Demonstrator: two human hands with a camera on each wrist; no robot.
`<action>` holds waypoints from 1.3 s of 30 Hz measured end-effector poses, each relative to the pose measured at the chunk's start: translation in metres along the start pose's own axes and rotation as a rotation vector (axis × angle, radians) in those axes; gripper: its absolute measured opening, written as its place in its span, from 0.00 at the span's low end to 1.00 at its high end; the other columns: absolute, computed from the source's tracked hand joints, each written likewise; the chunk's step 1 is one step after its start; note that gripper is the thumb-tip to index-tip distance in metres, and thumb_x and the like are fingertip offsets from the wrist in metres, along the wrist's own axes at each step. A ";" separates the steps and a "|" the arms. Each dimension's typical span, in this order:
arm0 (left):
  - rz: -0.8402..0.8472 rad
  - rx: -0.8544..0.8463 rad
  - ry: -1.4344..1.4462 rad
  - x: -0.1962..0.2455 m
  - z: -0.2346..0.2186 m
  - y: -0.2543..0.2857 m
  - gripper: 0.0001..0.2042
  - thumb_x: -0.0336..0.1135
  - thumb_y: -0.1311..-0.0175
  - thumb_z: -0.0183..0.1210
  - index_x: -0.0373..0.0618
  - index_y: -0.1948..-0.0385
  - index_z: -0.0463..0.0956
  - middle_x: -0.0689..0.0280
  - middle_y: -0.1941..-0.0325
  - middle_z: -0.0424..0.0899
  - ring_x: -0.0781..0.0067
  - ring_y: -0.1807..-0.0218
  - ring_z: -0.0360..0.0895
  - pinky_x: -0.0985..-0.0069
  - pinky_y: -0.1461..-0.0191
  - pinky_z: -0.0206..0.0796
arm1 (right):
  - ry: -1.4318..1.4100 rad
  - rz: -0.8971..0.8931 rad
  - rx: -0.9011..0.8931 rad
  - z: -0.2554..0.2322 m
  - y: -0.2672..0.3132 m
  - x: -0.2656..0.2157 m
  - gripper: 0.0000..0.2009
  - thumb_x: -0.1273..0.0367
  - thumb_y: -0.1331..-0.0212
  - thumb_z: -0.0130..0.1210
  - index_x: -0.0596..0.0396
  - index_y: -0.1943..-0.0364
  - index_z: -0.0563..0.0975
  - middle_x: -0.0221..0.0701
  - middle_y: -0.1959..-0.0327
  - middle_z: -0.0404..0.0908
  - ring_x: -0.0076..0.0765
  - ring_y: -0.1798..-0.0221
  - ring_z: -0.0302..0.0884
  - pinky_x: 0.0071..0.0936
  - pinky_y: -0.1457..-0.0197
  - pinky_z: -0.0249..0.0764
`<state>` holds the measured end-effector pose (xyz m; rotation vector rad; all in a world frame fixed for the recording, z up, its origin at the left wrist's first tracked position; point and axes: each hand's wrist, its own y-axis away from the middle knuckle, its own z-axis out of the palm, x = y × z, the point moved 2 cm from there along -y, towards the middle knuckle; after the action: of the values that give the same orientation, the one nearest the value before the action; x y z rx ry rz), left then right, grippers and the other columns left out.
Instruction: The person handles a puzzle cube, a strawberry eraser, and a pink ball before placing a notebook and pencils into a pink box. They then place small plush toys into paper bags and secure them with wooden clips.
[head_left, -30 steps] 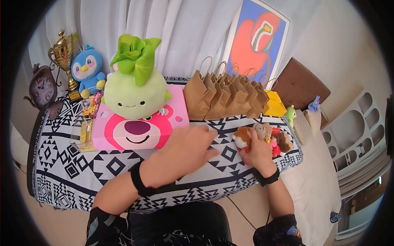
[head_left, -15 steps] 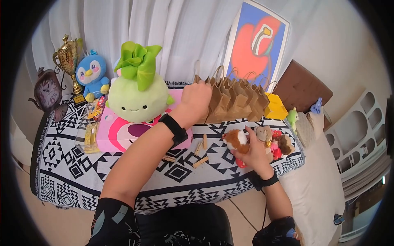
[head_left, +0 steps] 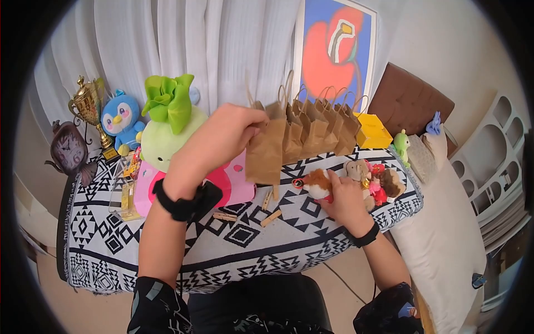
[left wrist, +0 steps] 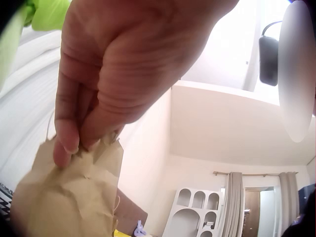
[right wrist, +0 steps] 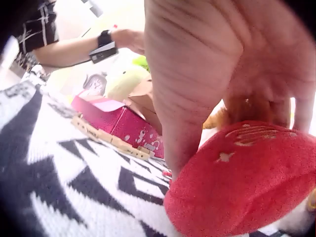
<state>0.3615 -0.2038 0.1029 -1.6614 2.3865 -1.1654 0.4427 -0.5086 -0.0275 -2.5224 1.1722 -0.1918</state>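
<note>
Presently, the left hand point(head_left: 218, 136) pinched a kraft paper bag point(head_left: 265, 153) by its top, the right hand point(head_left: 349, 203) a brown-and-white plush toy point(head_left: 318, 183). Clothespins point(head_left: 271, 217) lay near the pink box point(head_left: 242, 188). The bag had since come forward from its row.

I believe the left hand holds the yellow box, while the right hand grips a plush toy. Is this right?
Not fully: the left hand holds a paper bag, not the yellow box, as the head view shows. The right hand does grip a plush toy.
</note>
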 end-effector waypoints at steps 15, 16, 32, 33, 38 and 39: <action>0.142 -0.384 0.163 0.059 0.018 0.062 0.03 0.26 0.45 0.60 0.46 0.72 0.82 0.61 0.70 0.74 0.56 0.67 0.79 0.63 0.63 0.71 | -1.469 0.215 0.257 -0.125 0.000 0.057 0.31 0.67 0.33 0.64 0.64 0.29 0.66 0.42 0.35 0.78 0.40 0.34 0.79 0.39 0.28 0.73; 0.137 -0.380 0.184 0.058 0.020 0.063 0.03 0.26 0.45 0.60 0.46 0.72 0.82 0.61 0.70 0.74 0.56 0.67 0.79 0.63 0.63 0.71 | -1.520 0.124 0.304 -0.133 0.001 0.051 0.33 0.65 0.32 0.62 0.64 0.27 0.62 0.46 0.31 0.74 0.46 0.31 0.76 0.43 0.25 0.71; 0.094 -0.279 0.178 0.051 0.006 0.079 0.03 0.24 0.42 0.58 0.41 0.73 0.80 0.56 0.66 0.78 0.51 0.64 0.80 0.59 0.59 0.73 | -1.863 0.186 -0.137 -0.136 0.013 -0.055 0.44 0.70 0.40 0.70 0.62 0.23 0.55 0.46 0.26 0.68 0.50 0.25 0.70 0.50 0.21 0.66; 0.096 -0.291 0.183 0.052 0.005 0.081 0.03 0.24 0.42 0.58 0.40 0.73 0.80 0.56 0.64 0.79 0.50 0.63 0.81 0.59 0.58 0.73 | -1.842 0.187 -0.145 -0.131 0.014 -0.061 0.44 0.70 0.39 0.70 0.59 0.22 0.56 0.45 0.26 0.68 0.48 0.25 0.70 0.48 0.22 0.68; 0.090 -0.285 0.224 0.058 -0.001 0.081 0.02 0.24 0.42 0.58 0.39 0.72 0.80 0.55 0.63 0.80 0.49 0.62 0.82 0.59 0.57 0.74 | -0.792 -0.363 0.165 -0.131 0.014 -0.078 0.49 0.73 0.45 0.74 0.59 0.22 0.52 0.44 0.25 0.66 0.43 0.25 0.70 0.43 0.22 0.67; 0.083 -0.324 0.228 0.060 -0.003 0.080 0.02 0.24 0.43 0.57 0.38 0.72 0.80 0.55 0.64 0.80 0.49 0.62 0.82 0.59 0.57 0.74 | -0.852 -0.326 0.123 -0.127 0.017 -0.076 0.50 0.73 0.46 0.74 0.57 0.22 0.51 0.44 0.25 0.66 0.43 0.24 0.68 0.42 0.22 0.67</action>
<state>0.2699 -0.2378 0.0824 -1.5568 2.8890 -1.0521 0.3478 -0.4932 0.0863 -2.2588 0.3964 0.6504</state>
